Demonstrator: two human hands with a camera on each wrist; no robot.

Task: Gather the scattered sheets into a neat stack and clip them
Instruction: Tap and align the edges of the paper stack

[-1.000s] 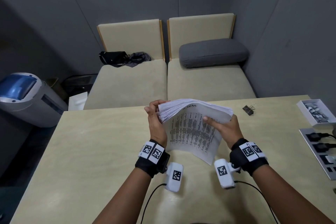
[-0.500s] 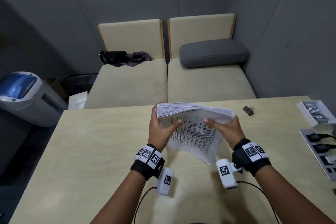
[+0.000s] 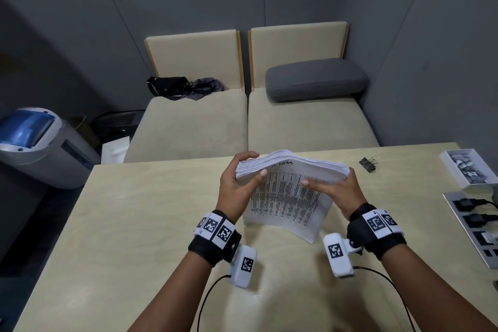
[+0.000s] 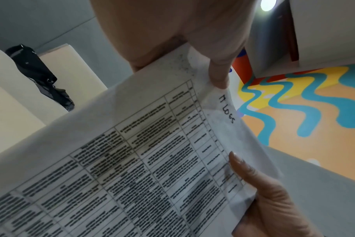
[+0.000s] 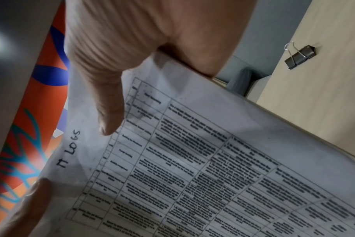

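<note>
A thick stack of printed sheets (image 3: 288,191) stands tilted on its lower edge on the pale wooden table (image 3: 134,224), printed tables facing me, "IT LOGS" handwritten near its top. My left hand (image 3: 237,183) grips the stack's upper left side, thumb in front, fingers curled over the top behind. My right hand (image 3: 334,191) grips the upper right side the same way. In the left wrist view the sheets (image 4: 132,160) fill the frame; in the right wrist view the sheets (image 5: 213,168) do too. A black binder clip (image 3: 367,163) (image 5: 299,55) lies on the table, beyond the right hand.
A white box (image 3: 467,167) of clips sits at the table's right edge, with a grey power strip (image 3: 477,224) holding black plugs nearer me. Beyond the table is a beige sofa (image 3: 215,127) with a grey cushion (image 3: 315,79) and black bag (image 3: 167,86). A grey-blue machine (image 3: 35,143) stands at left.
The stack has stood more upright and squared up. My left thumb came round to the front face of the sheets, and both hands shifted slightly.
</note>
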